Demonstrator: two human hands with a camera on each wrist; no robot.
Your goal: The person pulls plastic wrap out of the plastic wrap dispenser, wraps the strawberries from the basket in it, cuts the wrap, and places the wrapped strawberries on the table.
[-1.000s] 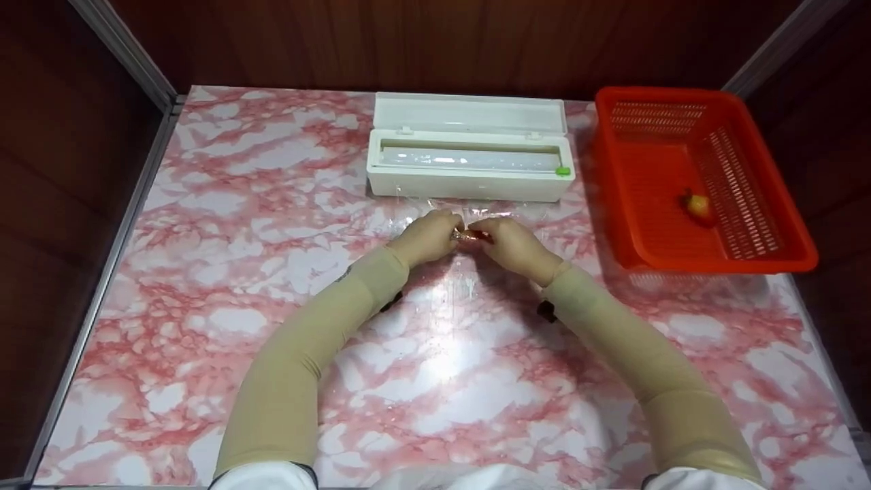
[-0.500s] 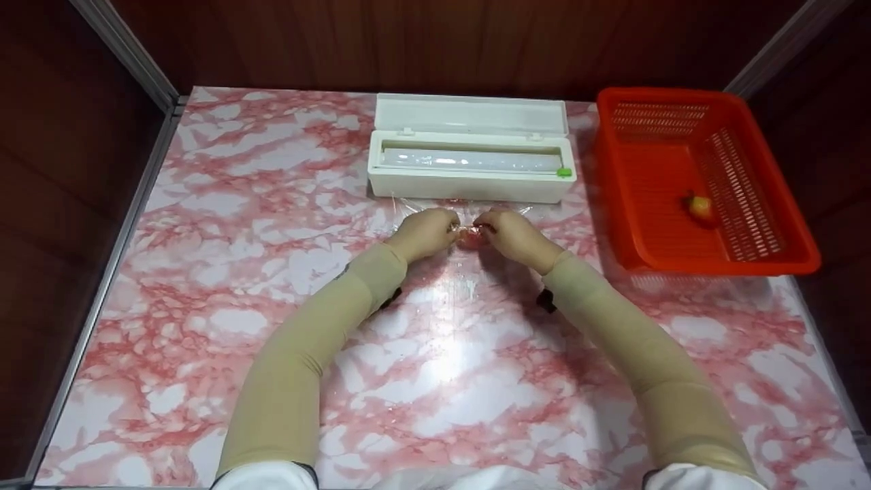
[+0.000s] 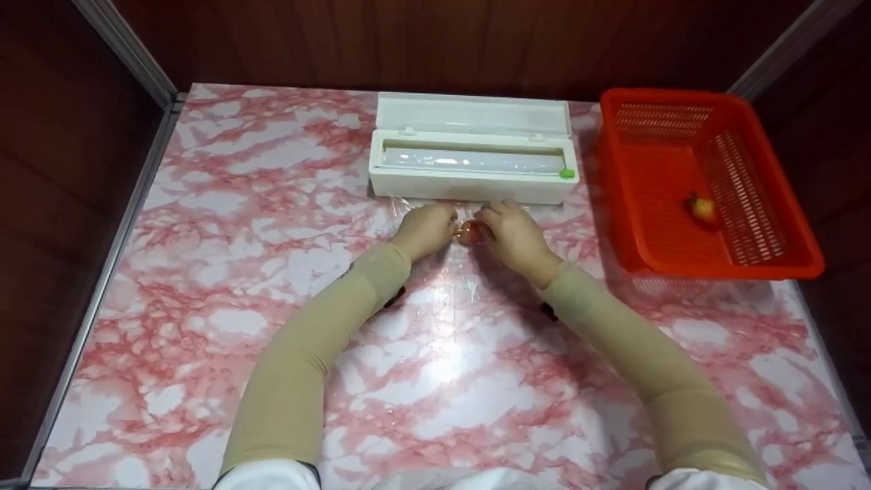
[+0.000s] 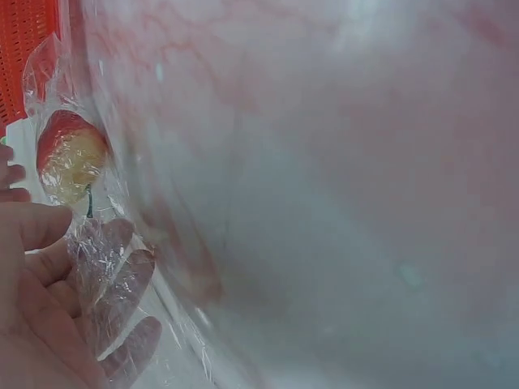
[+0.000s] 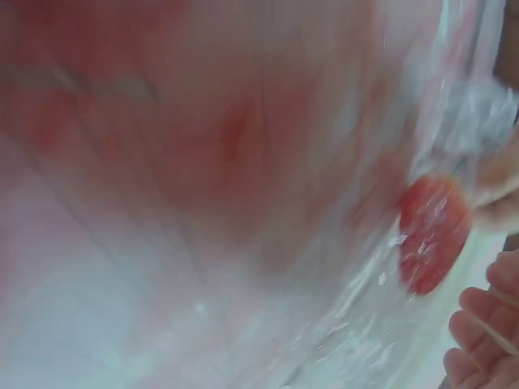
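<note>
A red-and-yellow fruit with a green stem (image 4: pixel 73 154) sits inside clear plastic wrap (image 4: pixel 101 271). My left hand (image 3: pixel 425 231) pinches the gathered wrap beside the stem; in the left wrist view, film covers some of its fingers. Just right of the fruit (image 3: pixel 471 233) in the head view is my right hand (image 3: pixel 515 238). Its fingers are relaxed and apart from the fruit in the right wrist view, where the fruit's red side (image 5: pixel 434 235) faces the camera. Loose film spreads across the table around both hands.
Behind the hands stands a white wrap dispenser box (image 3: pixel 469 187), lid up, with a film roll (image 3: pixel 469 160) inside and a green slider (image 3: pixel 567 174) at its right end. A red plastic basket (image 3: pixel 629 238) at the right contains another red-and-yellow fruit (image 3: pixel 704 209).
Both hands pinched film at the fruit earlier. Now the right hand has loosened, its fingers reaching toward the box, while the left still grips the gathered wrap. More of the fruit shows between them.
</note>
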